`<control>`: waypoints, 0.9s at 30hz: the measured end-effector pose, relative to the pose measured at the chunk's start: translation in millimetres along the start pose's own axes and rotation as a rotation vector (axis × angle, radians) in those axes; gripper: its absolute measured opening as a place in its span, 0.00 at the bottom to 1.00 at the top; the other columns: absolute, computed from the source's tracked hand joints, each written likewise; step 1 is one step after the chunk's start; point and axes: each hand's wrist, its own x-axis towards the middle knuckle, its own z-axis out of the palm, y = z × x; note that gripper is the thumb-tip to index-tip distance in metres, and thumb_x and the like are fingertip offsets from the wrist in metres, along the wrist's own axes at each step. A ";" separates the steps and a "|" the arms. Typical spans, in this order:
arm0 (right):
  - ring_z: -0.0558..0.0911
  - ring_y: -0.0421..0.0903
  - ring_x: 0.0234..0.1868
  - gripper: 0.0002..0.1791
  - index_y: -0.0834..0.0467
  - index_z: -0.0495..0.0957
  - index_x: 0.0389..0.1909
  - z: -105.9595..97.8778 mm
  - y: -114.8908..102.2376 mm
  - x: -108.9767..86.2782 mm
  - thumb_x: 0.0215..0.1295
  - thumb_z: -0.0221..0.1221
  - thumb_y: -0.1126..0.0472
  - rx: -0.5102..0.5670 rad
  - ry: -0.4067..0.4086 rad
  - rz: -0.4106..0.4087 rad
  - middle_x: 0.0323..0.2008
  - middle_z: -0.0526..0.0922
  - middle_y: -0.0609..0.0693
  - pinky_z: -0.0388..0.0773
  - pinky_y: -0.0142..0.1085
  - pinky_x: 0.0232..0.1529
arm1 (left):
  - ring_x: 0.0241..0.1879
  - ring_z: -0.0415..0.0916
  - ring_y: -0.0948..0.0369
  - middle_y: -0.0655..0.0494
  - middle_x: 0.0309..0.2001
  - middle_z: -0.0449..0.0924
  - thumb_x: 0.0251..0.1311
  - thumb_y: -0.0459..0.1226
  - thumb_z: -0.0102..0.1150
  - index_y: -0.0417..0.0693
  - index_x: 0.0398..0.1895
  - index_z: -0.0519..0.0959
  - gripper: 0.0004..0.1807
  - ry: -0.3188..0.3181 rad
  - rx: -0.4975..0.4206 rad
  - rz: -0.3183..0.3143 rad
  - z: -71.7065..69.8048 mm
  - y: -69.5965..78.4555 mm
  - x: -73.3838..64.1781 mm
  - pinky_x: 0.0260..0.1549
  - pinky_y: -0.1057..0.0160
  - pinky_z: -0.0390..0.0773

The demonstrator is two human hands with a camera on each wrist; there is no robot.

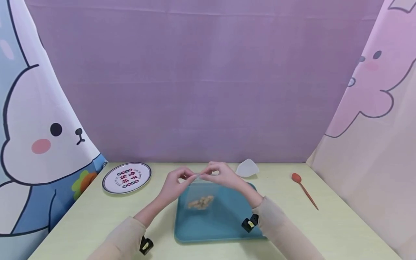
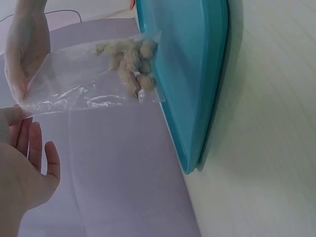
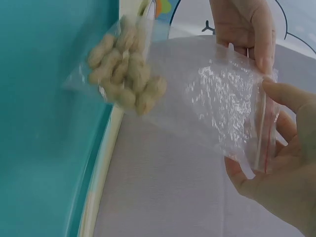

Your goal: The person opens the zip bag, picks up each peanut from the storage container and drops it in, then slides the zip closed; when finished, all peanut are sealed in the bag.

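Observation:
A clear zip bag (image 1: 198,188) with peanuts (image 3: 126,74) in its bottom hangs over the teal tray (image 1: 224,231). My left hand (image 1: 175,184) pinches the bag's top edge between thumb and finger. Close beside it, my right hand (image 1: 224,176) pinches the same edge, its thumb lying on the bag near the red-lined zip strip (image 3: 268,133). In the left wrist view, the other fingers of the left hand are spread away from the plastic. Whether the zip is sealed I cannot tell.
A white plate (image 1: 113,179) with red print and a dark rim lies at the back left. Behind the right hand is a white scoop-like piece (image 1: 247,168). At the right lies a red-brown spoon (image 1: 305,190). A purple curtain (image 1: 208,90) closes off the back.

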 end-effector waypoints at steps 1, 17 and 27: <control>0.73 0.41 0.30 0.11 0.53 0.83 0.42 -0.1 -0.4 0.1 0.64 0.58 0.54 -0.003 -0.005 -0.007 0.32 0.78 0.45 0.73 0.38 0.31 | 0.28 0.76 0.63 0.48 0.30 0.82 0.57 0.29 0.61 0.36 0.30 0.81 0.02 0.000 0.001 -0.002 0.4 -0.3 0.0 0.34 0.66 0.80; 0.72 0.38 0.29 0.07 0.51 0.83 0.35 1.6 0.7 2.0 0.66 0.56 0.56 -0.079 0.020 -0.115 0.29 0.75 0.43 0.71 0.31 0.30 | 0.27 0.74 0.65 0.47 0.28 0.79 0.56 0.27 0.60 0.36 0.26 0.78 0.03 0.017 -0.029 -0.028 2.8 3.1 -0.2 0.33 0.66 0.80; 0.71 0.38 0.28 0.10 0.52 0.84 0.36 -2.4 3.4 -2.0 0.65 0.57 0.53 -0.068 0.050 -0.035 0.29 0.75 0.43 0.69 0.31 0.28 | 0.26 0.76 0.74 0.40 0.30 0.79 0.59 0.28 0.58 0.33 0.30 0.78 0.03 0.006 -0.177 -0.092 3.5 -1.8 1.2 0.26 0.56 0.82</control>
